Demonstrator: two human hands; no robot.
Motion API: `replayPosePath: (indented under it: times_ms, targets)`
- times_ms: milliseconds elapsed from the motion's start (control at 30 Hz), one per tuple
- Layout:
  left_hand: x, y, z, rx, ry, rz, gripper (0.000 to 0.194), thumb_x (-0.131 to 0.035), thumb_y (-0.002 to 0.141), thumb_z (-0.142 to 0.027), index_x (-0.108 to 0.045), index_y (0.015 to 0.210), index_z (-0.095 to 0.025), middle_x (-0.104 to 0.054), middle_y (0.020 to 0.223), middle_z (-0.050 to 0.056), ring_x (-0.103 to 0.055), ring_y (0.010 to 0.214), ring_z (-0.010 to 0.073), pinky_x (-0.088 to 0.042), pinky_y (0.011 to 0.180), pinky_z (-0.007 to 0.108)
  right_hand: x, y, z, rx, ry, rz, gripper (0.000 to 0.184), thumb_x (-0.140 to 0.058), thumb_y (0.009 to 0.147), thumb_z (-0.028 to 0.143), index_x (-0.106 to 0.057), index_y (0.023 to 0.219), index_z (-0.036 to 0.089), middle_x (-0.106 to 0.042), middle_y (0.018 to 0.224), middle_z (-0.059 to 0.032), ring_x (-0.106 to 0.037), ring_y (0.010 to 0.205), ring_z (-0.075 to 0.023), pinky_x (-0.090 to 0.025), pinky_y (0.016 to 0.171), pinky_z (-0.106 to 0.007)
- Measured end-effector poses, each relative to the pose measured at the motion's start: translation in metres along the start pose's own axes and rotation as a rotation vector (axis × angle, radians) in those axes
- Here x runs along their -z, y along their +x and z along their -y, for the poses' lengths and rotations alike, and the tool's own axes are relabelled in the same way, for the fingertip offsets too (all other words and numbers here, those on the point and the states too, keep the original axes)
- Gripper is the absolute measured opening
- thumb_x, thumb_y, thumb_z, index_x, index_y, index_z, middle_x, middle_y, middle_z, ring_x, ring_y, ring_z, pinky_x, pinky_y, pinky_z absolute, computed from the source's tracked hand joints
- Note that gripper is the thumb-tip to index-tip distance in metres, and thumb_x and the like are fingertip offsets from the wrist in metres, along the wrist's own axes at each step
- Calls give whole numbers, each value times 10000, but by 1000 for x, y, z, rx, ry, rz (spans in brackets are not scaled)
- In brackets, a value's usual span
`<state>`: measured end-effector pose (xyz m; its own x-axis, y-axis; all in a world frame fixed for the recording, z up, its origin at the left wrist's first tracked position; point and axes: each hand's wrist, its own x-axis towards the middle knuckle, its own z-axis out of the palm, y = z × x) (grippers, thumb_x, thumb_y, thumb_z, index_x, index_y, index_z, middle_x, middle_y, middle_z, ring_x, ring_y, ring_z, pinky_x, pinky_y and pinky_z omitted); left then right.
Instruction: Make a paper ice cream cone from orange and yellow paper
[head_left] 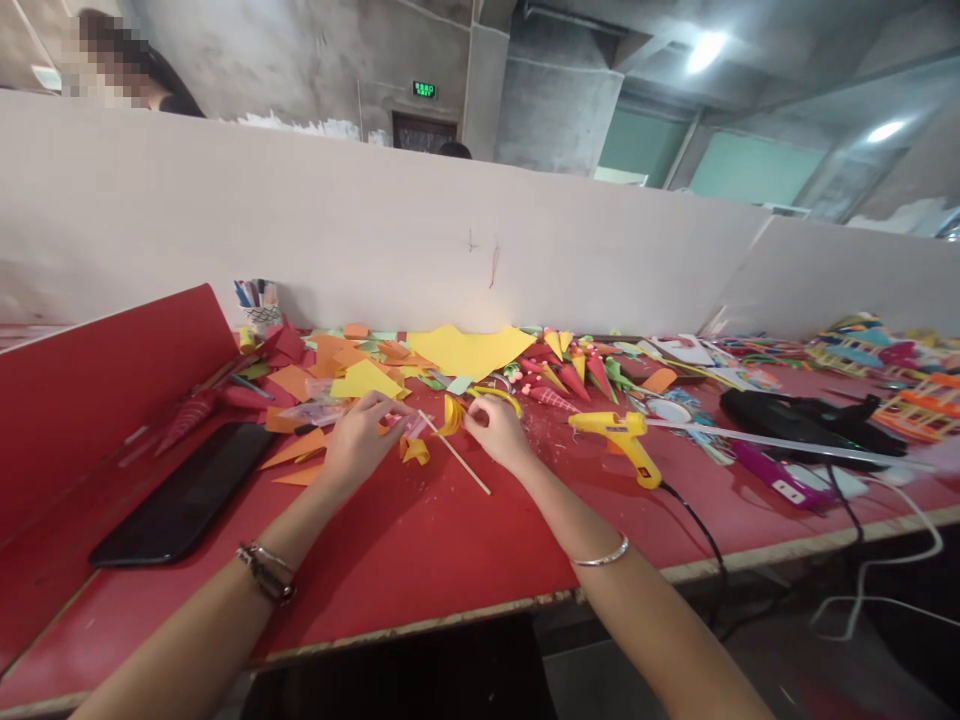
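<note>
My right hand (496,428) pinches a yellow paper curl (450,415), likely keeping its shape; left hand (361,436) apart, can't tell its grip. Glue gun (616,430) sits rightward, presumably for reach.

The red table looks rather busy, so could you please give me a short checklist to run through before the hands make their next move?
1. Right hand secure on the curled yellow paper: cannot tell; its fingertips are close together beside it.
2. Left hand free: cannot tell; its fingertips hide what they may hold.
3. Pale stick within easy reach: ok, it lies between the forearms.
4. Glue gun apart from both hands: ok, it lies beyond the right hand.
5. Glue gun hot: cannot tell.
6. Table free of scraps: not ok, orange paper lies near the left hand.
</note>
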<state>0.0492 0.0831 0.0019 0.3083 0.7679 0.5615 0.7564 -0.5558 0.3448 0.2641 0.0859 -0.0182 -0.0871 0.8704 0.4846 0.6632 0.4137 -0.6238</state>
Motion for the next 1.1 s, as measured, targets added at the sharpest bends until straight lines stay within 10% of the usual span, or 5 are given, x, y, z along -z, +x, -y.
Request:
replayPosePath:
  times_ms: [400,600,1100]
  targets:
    - [-3,-2,0,-45,-29,259,315,-288,863,-284,-545,1027,-205,-577,1015,65,-568,871,180,-433,761,300,-3,-3,0,8,-157,24,263,-501,767,296,-396,550,193,-446,624,-1,-425,569,-127,-274,508,-238]
    - [-9,-9,4,-177,-5,380,457,-552,708,-358,-479,1150,-270,-508,1198,75,-439,1111,274,-325,915,445,-2,-3,8,41,-88,-18,176,-422,804,257,-413,639,199,-471,659,-7,-450,650,-144,-336,576,-245]
    - [-12,-7,3,-163,-15,310,392,-523,710,-239,-475,1099,-252,-569,1096,62,-518,987,217,-363,822,348,3,-16,38,256,45,253,144,-543,720,301,-532,833,212,-514,676,30,-459,585,-103,-356,558,-213]
